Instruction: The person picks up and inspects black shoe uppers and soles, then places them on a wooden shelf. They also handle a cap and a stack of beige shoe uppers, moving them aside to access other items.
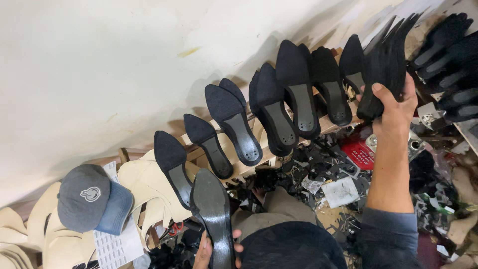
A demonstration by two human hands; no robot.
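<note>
Plainly, the left hand (pixel 209 251) grips a flat, black, pointed insole (pixel 214 211).

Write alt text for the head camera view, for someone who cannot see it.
A person's right hand grips a stack of black pointed shoe insoles by a wooden rack of similar soles along a white wall, while the left hand holds one black sole. A grey-blue cap lies left.

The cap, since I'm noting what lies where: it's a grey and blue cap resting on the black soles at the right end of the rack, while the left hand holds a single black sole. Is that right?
Not quite. The head view shows the grey and blue cap resting on the cream-coloured pieces at the left end of the rack, not on black soles at the right. The left hand does hold a single black sole.
</note>
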